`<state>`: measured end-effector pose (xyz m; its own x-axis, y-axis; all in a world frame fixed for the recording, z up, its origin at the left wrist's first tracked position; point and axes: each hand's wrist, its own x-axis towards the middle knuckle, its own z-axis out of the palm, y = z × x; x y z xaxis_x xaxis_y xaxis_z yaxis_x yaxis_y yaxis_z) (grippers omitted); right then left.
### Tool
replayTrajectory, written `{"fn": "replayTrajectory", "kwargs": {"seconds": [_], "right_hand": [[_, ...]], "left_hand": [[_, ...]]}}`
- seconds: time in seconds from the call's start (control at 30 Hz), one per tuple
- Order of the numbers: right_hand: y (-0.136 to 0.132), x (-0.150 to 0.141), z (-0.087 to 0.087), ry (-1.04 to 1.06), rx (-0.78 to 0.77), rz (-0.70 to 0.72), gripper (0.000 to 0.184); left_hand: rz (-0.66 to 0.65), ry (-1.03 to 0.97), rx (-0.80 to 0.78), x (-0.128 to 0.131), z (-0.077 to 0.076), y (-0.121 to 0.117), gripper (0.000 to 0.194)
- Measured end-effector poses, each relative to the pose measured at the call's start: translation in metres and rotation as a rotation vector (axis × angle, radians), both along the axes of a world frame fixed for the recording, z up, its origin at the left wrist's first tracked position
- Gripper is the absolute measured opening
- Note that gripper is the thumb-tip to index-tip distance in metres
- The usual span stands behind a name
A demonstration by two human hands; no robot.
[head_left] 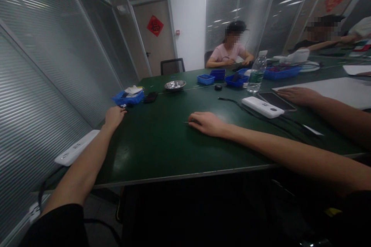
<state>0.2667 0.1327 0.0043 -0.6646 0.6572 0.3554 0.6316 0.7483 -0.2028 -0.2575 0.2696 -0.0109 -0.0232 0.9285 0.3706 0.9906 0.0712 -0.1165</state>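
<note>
My left hand (114, 118) reaches to the left part of the green table (156, 142), its fingers closed in a pinch. A small dark and white item shows at its fingertips, too small to name. Just beyond it stands a blue tray (129, 98) with white and dark items in it. My right hand (206, 123) rests on the table's middle, fingers curled. From them a thin, pale, needle-like tip (186, 122) sticks out to the left; the rest of that thing is hidden in the hand.
A metal bowl (175, 85), a black pouch-like object (150, 97) and small blue boxes (206, 80) stand farther back. To the right are a water bottle (256, 75), a white power bank (262, 107) with cables, a phone (277, 101) and another person's hand (300, 95). Other people sit beyond.
</note>
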Motion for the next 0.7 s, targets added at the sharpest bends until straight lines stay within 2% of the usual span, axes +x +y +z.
{"fn": "replayTrajectory", "kwargs": {"seconds": [0.7], "right_hand": [[0.000, 0.000, 0.001, -0.015, 0.006, -0.002, 0.025]], "left_hand": [[0.058, 0.057, -0.044, 0.023, 0.008, -0.014, 0.047]]}}
